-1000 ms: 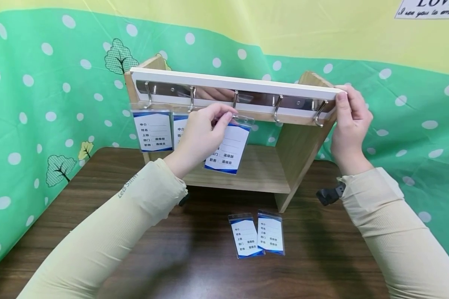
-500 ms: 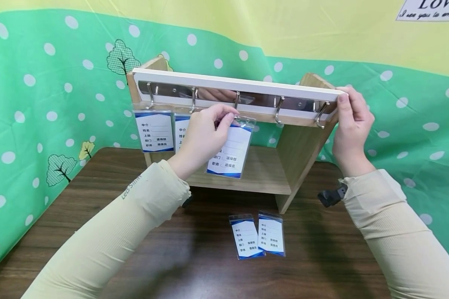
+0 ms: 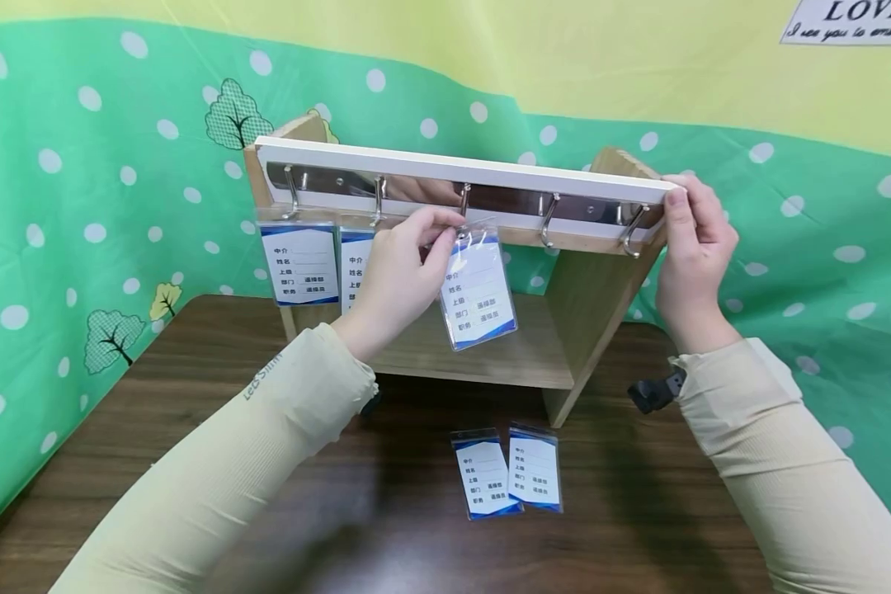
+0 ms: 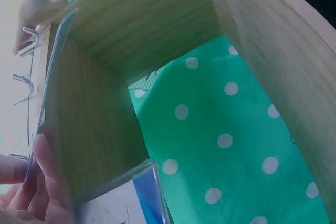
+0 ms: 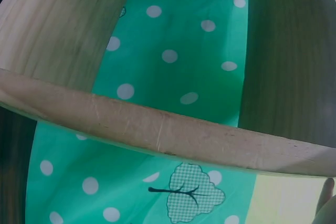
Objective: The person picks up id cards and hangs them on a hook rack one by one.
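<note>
At far L, 2 badges (image 3: 299,264) hang below the 1st two hooks (image 3: 292,196), one partly covered by your L hand (image 3: 393,279). This hand pinches the 3rd badge (image 3: 481,295) by its top, near the mid. hook (image 3: 465,198). On the table (image 3: 609,536) lie 2 other badges (image 3: 483,478). Your R hand (image 3: 695,260), well apart, grips the rack's (image 3: 501,198) R end.

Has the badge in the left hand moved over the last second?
Yes: the badge has swung, its lower end going right, toward the right side panel; its top stays near the middle hook.
</note>
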{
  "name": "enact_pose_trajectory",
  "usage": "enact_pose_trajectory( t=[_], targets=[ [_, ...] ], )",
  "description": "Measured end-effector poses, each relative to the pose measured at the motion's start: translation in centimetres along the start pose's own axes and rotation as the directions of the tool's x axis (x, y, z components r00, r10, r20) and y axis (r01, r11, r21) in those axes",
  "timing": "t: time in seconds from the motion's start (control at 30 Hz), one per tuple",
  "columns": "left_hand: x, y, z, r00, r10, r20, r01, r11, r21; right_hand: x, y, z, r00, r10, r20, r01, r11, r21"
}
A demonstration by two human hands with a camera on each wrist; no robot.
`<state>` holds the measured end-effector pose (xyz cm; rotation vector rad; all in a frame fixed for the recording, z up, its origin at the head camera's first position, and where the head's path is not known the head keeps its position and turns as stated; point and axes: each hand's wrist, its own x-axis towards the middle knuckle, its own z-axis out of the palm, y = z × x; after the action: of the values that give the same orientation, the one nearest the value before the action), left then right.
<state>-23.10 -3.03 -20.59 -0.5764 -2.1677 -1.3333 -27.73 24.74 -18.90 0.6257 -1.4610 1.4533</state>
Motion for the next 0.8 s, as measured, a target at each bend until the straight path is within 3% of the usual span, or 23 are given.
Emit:
enact_pose_trajectory(
  t=[0.17, 0.4, 0.6, 0.8],
  targets=[
    [0.2, 0.0, -0.1, 1.0, 0.01, -0.006, -0.01, 1.0, 0.005, 0.2, 1.0, -0.3, 1.0, -0.008, -0.012, 0.008, 1.0, -0.002],
    [0.1, -0.3, -0.5, 0.997, -0.07, -0.025, 0.071, 0.997, 0.008, 0.3, 1.6, -0.6, 1.0, -0.012, 0.013, 0.012, 0.999, -0.04],
    [-0.3, -0.6, -0.8, 0.998, -0.054, -0.046, 0.054, 0.999, -0.008, 0.2, 1.2, -0.5, 1.0, -0.015, 0.017, 0.016, 0.999, -0.047],
    [-1.3, -1.2, -1.1, 0.997, -0.059, -0.054, 0.056, 0.997, -0.056, 0.0, 0.1, 0.2, 1.0, -0.008, -0.006, 0.009, 0.999, 0.047]
  ],
)
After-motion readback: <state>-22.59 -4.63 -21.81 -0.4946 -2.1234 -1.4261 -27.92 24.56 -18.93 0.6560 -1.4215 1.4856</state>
